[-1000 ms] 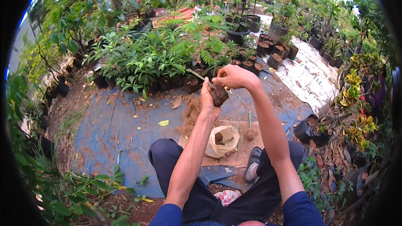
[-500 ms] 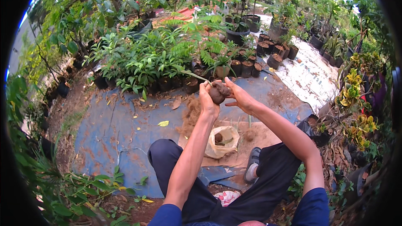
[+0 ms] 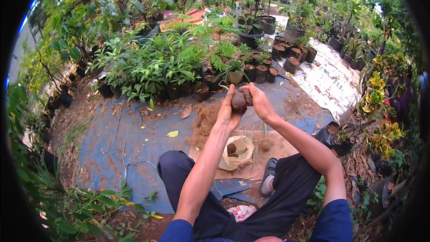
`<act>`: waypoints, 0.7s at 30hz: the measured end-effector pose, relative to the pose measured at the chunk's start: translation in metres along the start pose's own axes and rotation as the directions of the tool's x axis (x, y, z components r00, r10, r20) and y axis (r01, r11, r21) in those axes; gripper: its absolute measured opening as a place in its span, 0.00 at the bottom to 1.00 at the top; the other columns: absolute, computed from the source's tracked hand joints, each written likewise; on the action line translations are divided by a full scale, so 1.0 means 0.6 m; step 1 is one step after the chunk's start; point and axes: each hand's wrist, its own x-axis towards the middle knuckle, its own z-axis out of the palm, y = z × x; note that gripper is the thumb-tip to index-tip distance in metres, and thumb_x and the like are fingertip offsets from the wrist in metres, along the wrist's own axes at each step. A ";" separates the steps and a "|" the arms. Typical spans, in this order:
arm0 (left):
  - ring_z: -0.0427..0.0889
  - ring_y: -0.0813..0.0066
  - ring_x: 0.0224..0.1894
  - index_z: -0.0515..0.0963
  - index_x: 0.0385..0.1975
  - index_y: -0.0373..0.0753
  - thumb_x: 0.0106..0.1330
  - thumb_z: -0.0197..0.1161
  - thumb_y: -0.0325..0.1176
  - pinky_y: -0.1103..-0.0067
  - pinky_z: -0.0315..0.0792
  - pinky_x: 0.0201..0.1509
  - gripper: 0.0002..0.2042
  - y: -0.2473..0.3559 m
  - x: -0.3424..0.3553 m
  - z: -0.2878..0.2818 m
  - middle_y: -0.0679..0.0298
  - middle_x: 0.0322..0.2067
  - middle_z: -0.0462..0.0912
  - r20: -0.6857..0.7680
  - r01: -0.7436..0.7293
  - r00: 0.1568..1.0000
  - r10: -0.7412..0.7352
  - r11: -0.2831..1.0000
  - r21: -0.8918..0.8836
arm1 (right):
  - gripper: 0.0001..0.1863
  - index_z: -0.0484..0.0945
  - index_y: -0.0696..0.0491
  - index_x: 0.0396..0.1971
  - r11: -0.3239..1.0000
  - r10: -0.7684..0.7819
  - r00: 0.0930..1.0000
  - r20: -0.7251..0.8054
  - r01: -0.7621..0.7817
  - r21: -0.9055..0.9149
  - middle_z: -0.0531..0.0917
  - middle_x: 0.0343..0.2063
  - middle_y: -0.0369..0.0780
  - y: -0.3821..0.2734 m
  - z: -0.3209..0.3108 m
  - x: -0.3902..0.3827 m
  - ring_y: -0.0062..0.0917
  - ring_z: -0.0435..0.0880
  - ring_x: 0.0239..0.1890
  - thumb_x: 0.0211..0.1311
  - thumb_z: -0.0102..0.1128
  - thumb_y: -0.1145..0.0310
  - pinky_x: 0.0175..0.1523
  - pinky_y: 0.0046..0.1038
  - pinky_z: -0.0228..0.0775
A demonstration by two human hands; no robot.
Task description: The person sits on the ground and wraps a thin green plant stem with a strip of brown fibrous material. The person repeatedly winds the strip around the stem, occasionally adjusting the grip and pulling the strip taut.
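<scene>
My left hand (image 3: 227, 114) cups a dark brown lump of mud (image 3: 238, 103) in front of me, fingers and thumb round it. A pale green leaf (image 3: 224, 87) sticks out to the upper left of the lump. My right hand (image 3: 260, 103) presses on the lump's right side with its fingers together. Below them, an open translucent cream bag (image 3: 239, 161) holds a brown ball (image 3: 231, 149) and stands on a tan sheet (image 3: 248, 175). Loose brown fibre (image 3: 204, 121) lies to the upper left of the bag.
A dusty blue tarp (image 3: 116, 148) lies around me. Potted plants and black nursery bags (image 3: 261, 73) line its far edge. A white sheet (image 3: 322, 80) lies at the back right. Yellow-green foliage (image 3: 381, 139) stands at right, leafy stems (image 3: 98, 206) at lower left. My bent legs frame the work.
My right hand has come down from above the lump to its right side, fingers drawing together around it. The lump and both hands have shifted slightly rightward, and the leaf shows less.
</scene>
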 end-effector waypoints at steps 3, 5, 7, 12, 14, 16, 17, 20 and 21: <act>0.80 0.70 0.43 0.75 0.49 0.40 0.62 0.68 0.48 0.70 0.76 0.52 0.22 0.004 -0.002 0.005 0.63 0.42 0.80 0.018 0.045 0.999 -0.043 0.993 -0.111 | 0.32 0.77 0.58 0.46 0.997 -0.070 0.996 -0.056 0.070 0.008 0.80 0.41 0.38 0.004 0.007 0.005 0.22 0.78 0.45 0.75 0.34 0.43 0.50 0.24 0.69; 0.80 0.68 0.42 0.74 0.49 0.38 0.63 0.67 0.44 0.70 0.77 0.51 0.20 0.004 -0.003 0.011 0.60 0.42 0.80 0.007 0.007 1.000 -0.007 0.995 -0.101 | 0.32 0.77 0.58 0.46 0.999 -0.046 0.993 -0.107 0.048 0.023 0.80 0.41 0.38 0.004 0.009 0.006 0.22 0.77 0.46 0.75 0.34 0.43 0.50 0.24 0.68; 0.81 0.67 0.42 0.73 0.49 0.36 0.63 0.66 0.40 0.70 0.78 0.50 0.19 0.003 -0.006 0.016 0.58 0.41 0.80 0.023 0.009 1.000 -0.007 0.996 -0.087 | 0.32 0.77 0.58 0.45 0.998 0.039 0.987 -0.153 -0.031 0.050 0.80 0.42 0.39 0.004 0.007 0.006 0.22 0.77 0.47 0.75 0.35 0.42 0.49 0.25 0.69; 0.82 0.66 0.39 0.73 0.47 0.34 0.62 0.65 0.35 0.71 0.79 0.47 0.18 0.002 -0.006 0.008 0.56 0.39 0.80 0.048 -0.006 0.999 0.007 1.000 -0.014 | 0.33 0.77 0.57 0.44 0.998 -0.020 0.988 -0.153 0.029 0.057 0.80 0.43 0.40 0.003 0.004 0.010 0.24 0.77 0.48 0.74 0.34 0.41 0.49 0.28 0.69; 0.82 0.66 0.38 0.74 0.46 0.34 0.61 0.65 0.35 0.71 0.79 0.45 0.16 0.001 -0.002 -0.002 0.57 0.37 0.80 0.069 -0.025 0.997 0.023 0.999 0.037 | 0.33 0.78 0.56 0.45 0.999 -0.022 0.990 -0.137 0.026 0.027 0.80 0.44 0.40 0.003 0.005 0.010 0.25 0.77 0.49 0.74 0.33 0.40 0.49 0.29 0.70; 0.82 0.68 0.35 0.75 0.44 0.32 0.62 0.65 0.34 0.72 0.80 0.42 0.15 -0.003 0.002 -0.012 0.58 0.35 0.80 0.021 -0.057 0.998 0.056 0.996 0.074 | 0.34 0.78 0.56 0.45 1.000 0.013 0.991 -0.135 -0.011 0.018 0.80 0.44 0.40 0.004 0.007 0.005 0.26 0.77 0.50 0.74 0.33 0.39 0.50 0.30 0.70; 0.82 0.69 0.34 0.75 0.43 0.31 0.62 0.65 0.33 0.73 0.80 0.41 0.14 -0.004 0.004 -0.016 0.59 0.34 0.80 -0.003 -0.074 0.997 0.074 0.992 0.098 | 0.34 0.77 0.56 0.45 1.000 0.007 0.991 -0.136 -0.005 0.015 0.80 0.44 0.40 0.004 0.009 0.005 0.26 0.77 0.51 0.73 0.33 0.39 0.50 0.31 0.70; 0.81 0.71 0.32 0.75 0.43 0.32 0.62 0.65 0.33 0.74 0.79 0.36 0.14 -0.007 0.008 -0.020 0.60 0.33 0.80 -0.079 -0.064 0.994 0.073 0.991 0.119 | 0.34 0.78 0.57 0.44 1.000 -0.016 0.989 -0.146 0.017 0.006 0.80 0.44 0.41 -0.001 0.013 0.003 0.28 0.77 0.50 0.74 0.32 0.40 0.49 0.31 0.71; 0.81 0.71 0.33 0.75 0.43 0.33 0.62 0.65 0.33 0.74 0.79 0.38 0.14 -0.006 0.008 -0.018 0.60 0.34 0.80 -0.075 -0.103 0.991 0.111 0.990 0.101 | 0.33 0.78 0.58 0.43 1.000 -0.026 0.987 -0.158 0.027 0.004 0.80 0.43 0.41 -0.003 0.015 0.002 0.28 0.77 0.49 0.74 0.32 0.42 0.48 0.31 0.72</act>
